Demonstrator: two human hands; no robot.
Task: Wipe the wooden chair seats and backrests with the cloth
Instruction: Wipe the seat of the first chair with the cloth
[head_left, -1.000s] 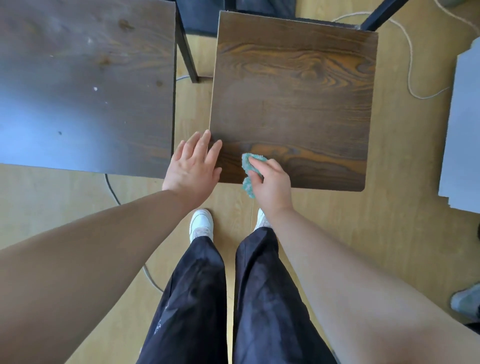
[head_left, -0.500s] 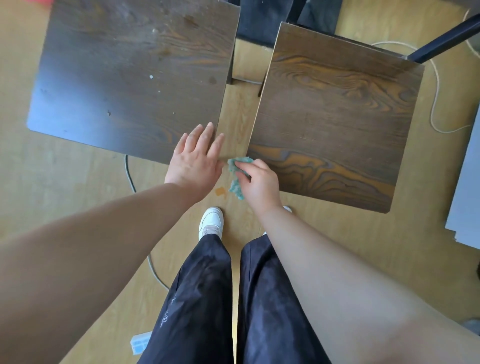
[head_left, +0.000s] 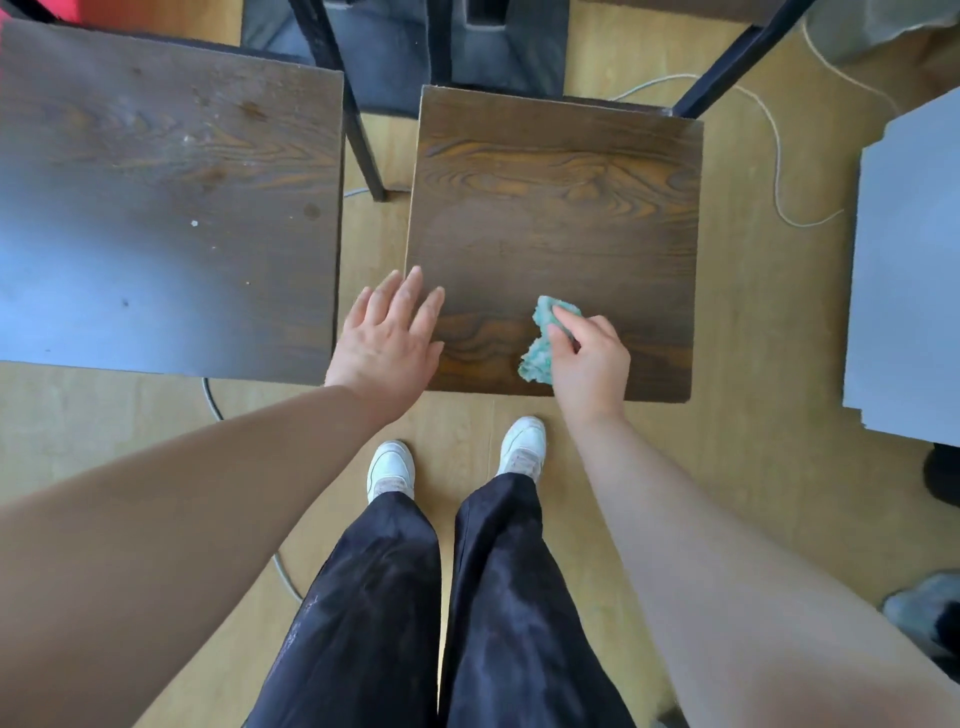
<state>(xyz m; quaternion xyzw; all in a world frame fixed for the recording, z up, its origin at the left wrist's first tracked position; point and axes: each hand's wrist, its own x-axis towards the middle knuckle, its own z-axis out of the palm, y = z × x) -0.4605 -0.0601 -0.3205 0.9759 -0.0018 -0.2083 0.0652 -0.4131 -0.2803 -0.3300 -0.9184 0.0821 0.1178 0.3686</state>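
Note:
Two dark wooden chair seats stand side by side below me. The right seat (head_left: 556, 218) has a strong orange grain. The left seat (head_left: 166, 197) is dusty, with pale specks. A crumpled teal cloth (head_left: 543, 343) is pressed on the right seat near its front edge, and my right hand (head_left: 589, 364) is closed on it. My left hand (head_left: 387, 343) lies flat with fingers spread over the right seat's front left corner, holding nothing. The backrests are not visible.
Black metal chair legs (head_left: 363, 135) rise between and behind the seats. A white cord (head_left: 776, 171) loops on the wood floor at the right. A grey board (head_left: 909, 270) sits at the right edge. A grey cable (head_left: 210, 400) runs under the left seat.
My right hand has slid the cloth rightward from the seat's front left corner to the middle of the front edge. The left hand has stayed at the corner. The view has shifted.

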